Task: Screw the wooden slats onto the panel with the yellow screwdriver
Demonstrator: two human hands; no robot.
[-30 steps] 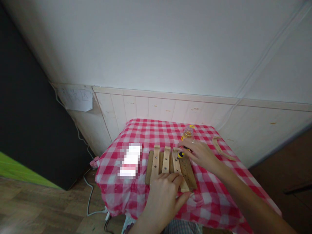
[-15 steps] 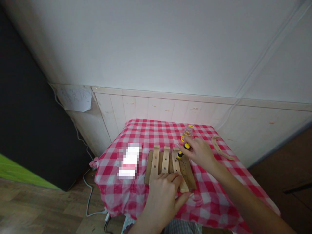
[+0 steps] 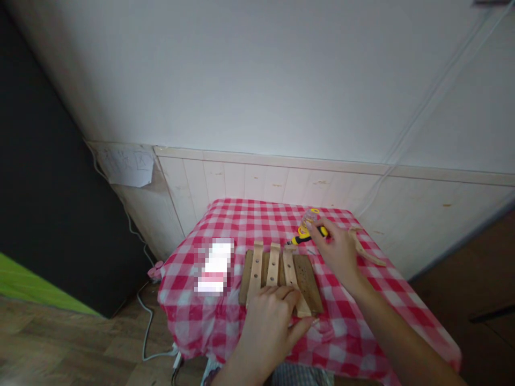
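While gripped in right-hand (image 3: pixel 340 249) fingers — yellow-black screwdriver (image 3: pixel 308 235) (left hand (image 3: pixel 270 321) flat, fingers together, on slatted wood (image 3: pixel 277 273)).

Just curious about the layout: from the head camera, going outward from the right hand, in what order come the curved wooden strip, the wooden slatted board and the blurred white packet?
1. Curved wooden strip, just right of the right hand.
2. Wooden slatted board, to its left, under the left hand.
3. Blurred white packet, far left on the checked cloth.
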